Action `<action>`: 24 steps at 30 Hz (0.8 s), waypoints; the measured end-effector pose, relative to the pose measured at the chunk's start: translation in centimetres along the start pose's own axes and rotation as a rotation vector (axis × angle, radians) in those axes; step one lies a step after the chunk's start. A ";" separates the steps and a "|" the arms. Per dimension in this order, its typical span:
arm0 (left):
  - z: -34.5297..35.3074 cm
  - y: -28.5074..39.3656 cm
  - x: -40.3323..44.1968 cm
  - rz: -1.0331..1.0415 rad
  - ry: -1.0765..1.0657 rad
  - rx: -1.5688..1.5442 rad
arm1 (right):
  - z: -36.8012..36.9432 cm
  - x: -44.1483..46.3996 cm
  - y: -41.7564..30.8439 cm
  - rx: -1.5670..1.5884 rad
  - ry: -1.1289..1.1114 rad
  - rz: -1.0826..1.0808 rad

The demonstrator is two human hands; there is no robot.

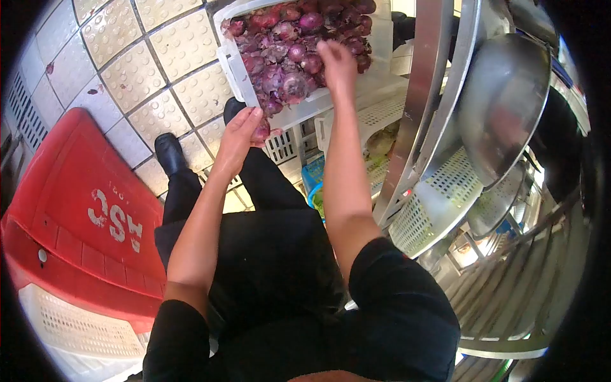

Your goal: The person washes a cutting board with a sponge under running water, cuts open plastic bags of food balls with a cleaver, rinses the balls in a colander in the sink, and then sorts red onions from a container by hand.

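Observation:
My left hand (pixel 239 139) is closed round a red onion (pixel 261 131), just off the near left corner of a white plastic crate (pixel 239 73). Part of the onion shows past my fingers, with a bit of loose skin. Red onions (pixel 293 51) fill the crate in a heap, many with dry, peeling skins. Over the right part of this heap hangs my right hand (pixel 338 63), its fingertips close to the onions. Its fingers are blurred and partly hidden, so I cannot tell whether they grip anything.
A red plastic container (pixel 83 210) with white lettering stands at my left, above a white perforated basket (pixel 86 325). To my right are a metal rack post (pixel 425 95), a large metal bowl (pixel 506 108) and a white colander (pixel 439 197). Tiled floor (pixel 184 51) lies ahead.

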State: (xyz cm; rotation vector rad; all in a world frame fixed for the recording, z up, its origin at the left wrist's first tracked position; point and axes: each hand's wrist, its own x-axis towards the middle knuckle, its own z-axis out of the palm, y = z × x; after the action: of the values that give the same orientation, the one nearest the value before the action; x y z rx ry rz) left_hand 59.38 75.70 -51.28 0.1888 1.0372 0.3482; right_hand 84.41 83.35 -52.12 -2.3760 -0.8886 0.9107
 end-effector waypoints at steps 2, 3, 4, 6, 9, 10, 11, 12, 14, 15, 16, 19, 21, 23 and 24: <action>-0.2 -0.2 0.1 0.001 -0.007 0.008 | 2.6 4.6 1.6 -0.183 0.174 -0.237; -0.1 -0.1 0.1 -0.008 -0.031 0.018 | 4.2 5.8 1.7 -0.341 0.255 -0.343; 0.0 0.3 -0.1 -0.015 -0.052 0.028 | 5.2 6.3 1.6 -0.355 0.237 -0.295; 0.2 1.2 -0.5 -0.005 -0.057 -0.002 | 6.9 6.6 0.6 -0.377 0.195 -0.203; 0.8 0.7 -0.3 0.050 -0.019 -0.135 | 5.5 5.8 0.6 -0.347 0.149 -0.110; 0.5 0.4 -0.1 0.046 -0.031 -0.095 | 4.9 5.8 1.9 -0.335 0.130 -0.134; 0.1 0.3 0.1 0.044 -0.042 -0.058 | 4.4 5.6 3.2 -0.182 0.135 -0.042; -0.1 0.3 0.3 0.044 -0.050 -0.020 | 3.6 5.2 3.6 -0.016 0.157 -0.007; 0.0 0.8 0.0 0.035 -0.060 0.015 | 1.8 3.3 4.1 0.404 0.166 0.000; 0.0 0.8 -0.1 0.027 -0.066 0.035 | 1.3 2.7 4.2 0.414 0.206 0.071; 0.1 0.7 -0.1 0.013 -0.060 0.011 | 0.8 2.2 4.3 0.424 0.251 0.141; 0.5 0.5 0.1 -0.010 -0.053 -0.027 | -0.3 1.0 4.4 0.039 0.134 0.146; 0.4 0.4 0.0 -0.018 -0.049 -0.007 | 0.2 1.8 4.1 -0.077 0.005 0.077; 0.0 0.0 0.3 0.013 -0.062 0.000 | 1.3 2.9 2.0 -0.268 -0.136 0.087; -0.1 -0.2 0.3 0.028 -0.068 0.003 | 2.3 3.4 0.2 -0.351 -0.109 0.042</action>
State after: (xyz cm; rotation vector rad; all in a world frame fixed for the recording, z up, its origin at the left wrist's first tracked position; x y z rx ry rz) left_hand 59.45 75.65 -51.68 0.2171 0.9692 0.3635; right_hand 84.82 85.92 -55.25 -2.6683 -1.1235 0.9754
